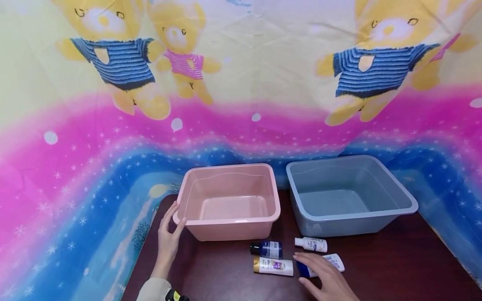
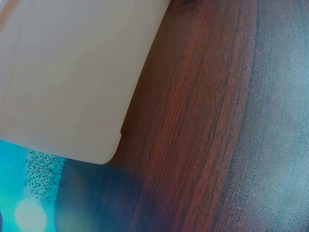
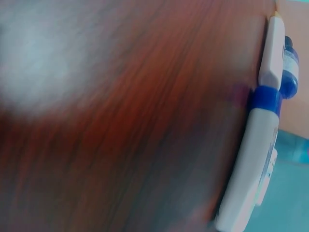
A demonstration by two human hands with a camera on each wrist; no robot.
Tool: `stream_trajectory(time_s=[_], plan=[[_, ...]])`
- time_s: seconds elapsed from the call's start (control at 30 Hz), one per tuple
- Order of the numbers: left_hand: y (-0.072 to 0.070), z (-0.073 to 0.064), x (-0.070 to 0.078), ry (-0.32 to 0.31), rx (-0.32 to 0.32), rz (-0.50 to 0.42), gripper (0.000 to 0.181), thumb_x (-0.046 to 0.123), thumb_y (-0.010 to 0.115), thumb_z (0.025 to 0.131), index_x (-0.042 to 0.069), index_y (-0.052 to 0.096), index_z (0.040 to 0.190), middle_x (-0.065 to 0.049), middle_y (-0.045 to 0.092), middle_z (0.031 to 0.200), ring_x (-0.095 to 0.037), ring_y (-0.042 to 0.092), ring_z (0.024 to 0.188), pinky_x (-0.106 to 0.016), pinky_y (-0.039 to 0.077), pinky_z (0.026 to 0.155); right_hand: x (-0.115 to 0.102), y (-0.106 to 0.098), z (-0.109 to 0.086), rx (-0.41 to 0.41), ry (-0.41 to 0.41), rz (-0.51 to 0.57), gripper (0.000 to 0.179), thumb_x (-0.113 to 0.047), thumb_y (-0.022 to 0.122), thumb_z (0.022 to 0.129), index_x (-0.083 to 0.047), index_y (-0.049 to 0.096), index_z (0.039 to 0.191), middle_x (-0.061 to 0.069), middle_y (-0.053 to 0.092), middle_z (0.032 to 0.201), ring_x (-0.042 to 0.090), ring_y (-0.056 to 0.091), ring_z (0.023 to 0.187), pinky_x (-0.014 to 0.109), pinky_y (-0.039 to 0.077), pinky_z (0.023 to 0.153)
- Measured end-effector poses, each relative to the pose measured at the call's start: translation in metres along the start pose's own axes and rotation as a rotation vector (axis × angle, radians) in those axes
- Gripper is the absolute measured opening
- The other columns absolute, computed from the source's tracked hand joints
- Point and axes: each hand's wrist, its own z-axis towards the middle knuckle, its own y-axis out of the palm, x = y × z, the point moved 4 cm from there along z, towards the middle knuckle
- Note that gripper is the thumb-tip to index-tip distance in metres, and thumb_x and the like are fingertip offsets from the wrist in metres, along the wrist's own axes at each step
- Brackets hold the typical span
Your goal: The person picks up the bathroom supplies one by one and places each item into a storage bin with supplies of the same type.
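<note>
In the head view my left hand [image 1: 170, 238] is at the front left corner of the pink basin [image 1: 233, 220], its fingers extended and the thumb apart, at the rim. My right hand [image 1: 324, 276] hovers over or touches a white bottle with a dark blue cap [image 1: 334, 261], partly covering it; contact is unclear. In the right wrist view that bottle [image 3: 251, 164] lies on its side, no fingers visible. To its left are a white bottle with a gold cap [image 1: 274, 266] and a dark blue bottle [image 1: 269, 249]. A small white bottle [image 1: 311, 244] lies behind it.
A grey-blue basin [image 1: 354, 218] stands right of the pink one on the dark wood table [image 1: 222, 276]. Behind the table hangs a cloth [image 1: 241, 125] printed with bears. A dark watch or band [image 1: 176, 295] is by the left sleeve.
</note>
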Motion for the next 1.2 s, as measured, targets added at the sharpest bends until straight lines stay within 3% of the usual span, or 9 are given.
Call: stream_trajectory(time_s=[0.37, 0.67, 0.97, 1.2], plan=[[0.000, -0.001, 0.001, 0.013, 0.001, 0.023, 0.048, 0.011, 0.066, 0.085, 0.006, 0.052, 0.132, -0.008, 0.044, 0.141, -0.026, 0.033, 0.131, -0.056, 0.021, 0.105, -0.009, 0.018, 0.011, -0.058, -0.023, -0.016, 0.053, -0.030, 0.076, 0.076, -0.025, 0.056, 0.126, -0.015, 0.055, 0.122, 0.007, 0.052, 0.111, 0.017, 0.027, 0.097], [0.000, -0.001, -0.001, 0.012, -0.001, 0.022, 0.048, 0.013, 0.066, 0.086, 0.008, 0.052, 0.132, -0.007, 0.044, 0.141, -0.024, 0.033, 0.131, -0.057, 0.020, 0.105, -0.013, 0.026, 0.018, 0.040, -0.112, -0.032, 0.053, -0.025, 0.080, 0.069, -0.021, 0.062, 0.119, -0.012, 0.059, 0.117, 0.009, 0.055, 0.106, 0.023, 0.033, 0.092], [0.001, -0.001, -0.001, 0.013, 0.002, 0.005, 0.048, 0.012, 0.066, 0.086, 0.008, 0.053, 0.132, -0.008, 0.044, 0.140, -0.023, 0.033, 0.131, -0.056, 0.020, 0.105, -0.007, 0.033, 0.018, -0.032, -0.036, -0.045, 0.046, -0.031, 0.076, 0.075, -0.025, 0.062, 0.118, -0.017, 0.056, 0.117, 0.005, 0.052, 0.108, 0.025, 0.036, 0.092], [0.001, -0.001, -0.002, 0.014, 0.003, 0.002, 0.048, 0.012, 0.066, 0.086, 0.008, 0.053, 0.132, -0.010, 0.044, 0.141, -0.024, 0.032, 0.132, -0.057, 0.020, 0.105, -0.002, 0.037, 0.018, -0.036, -0.019, -0.046, 0.043, -0.034, 0.074, 0.077, -0.025, 0.062, 0.117, -0.016, 0.058, 0.116, 0.006, 0.053, 0.108, 0.024, 0.033, 0.094]])
